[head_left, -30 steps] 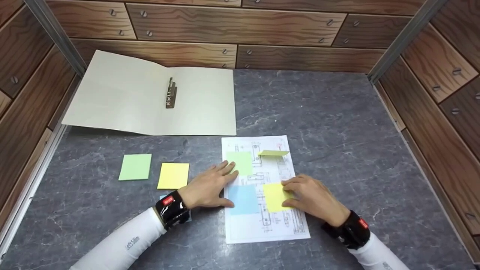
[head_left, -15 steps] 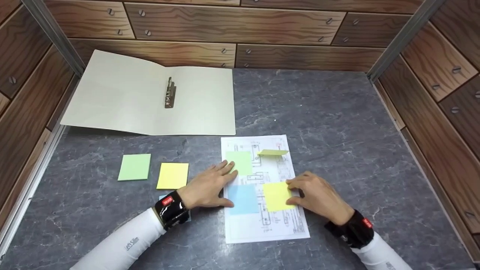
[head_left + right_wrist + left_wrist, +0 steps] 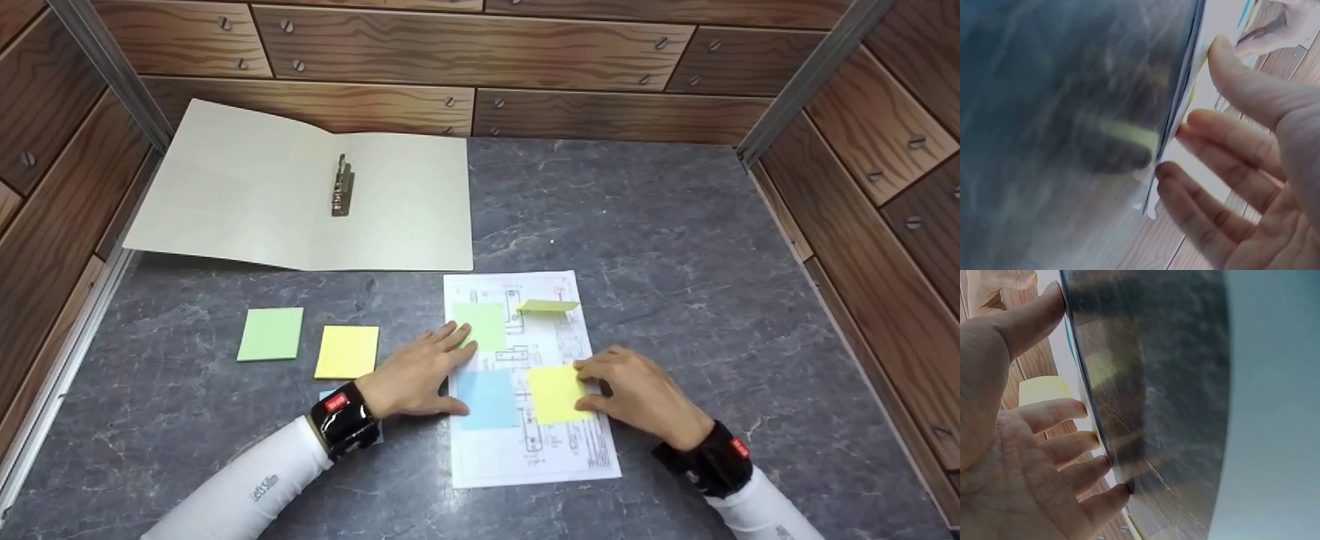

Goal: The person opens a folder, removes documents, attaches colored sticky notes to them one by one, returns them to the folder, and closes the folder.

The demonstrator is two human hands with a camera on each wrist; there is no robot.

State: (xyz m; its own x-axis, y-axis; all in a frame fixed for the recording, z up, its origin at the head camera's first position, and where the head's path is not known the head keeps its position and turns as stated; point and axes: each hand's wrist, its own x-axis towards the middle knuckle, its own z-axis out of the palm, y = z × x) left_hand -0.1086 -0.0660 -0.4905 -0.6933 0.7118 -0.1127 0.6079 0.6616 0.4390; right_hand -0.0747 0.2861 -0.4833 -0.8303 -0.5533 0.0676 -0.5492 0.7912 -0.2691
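Note:
My left hand [image 3: 420, 375] rests with spread fingers on the left edge of a printed drawing sheet [image 3: 536, 461], thumb over a blue sticky note [image 3: 487, 399] and fingertips at a green sticky note [image 3: 484, 326]. At the sheet's right side, thumb and fingertips of my right hand [image 3: 637, 394] touch the right edge of a yellow sticky note [image 3: 553, 394], set well apart from each other. A further yellow-green note [image 3: 547, 306] stands up at an angle near the sheet's top right. In the right wrist view the fingers [image 3: 1224, 225] are gently bent, their tips at the tabletop.
Behind lies an opened cream folder [image 3: 405, 225] with a metal clip [image 3: 343, 191]. Left of the sheet are a green note pad [image 3: 270, 334] and a yellow note pad [image 3: 346, 352]; a blue pad [image 3: 377, 435] is mostly hidden under the left wrist. Wood-patterned walls [image 3: 480, 49] surround the table.
My right hand has slid a little to the right, from over the yellow note to its right edge. The left hand and the sheet stay where they were.

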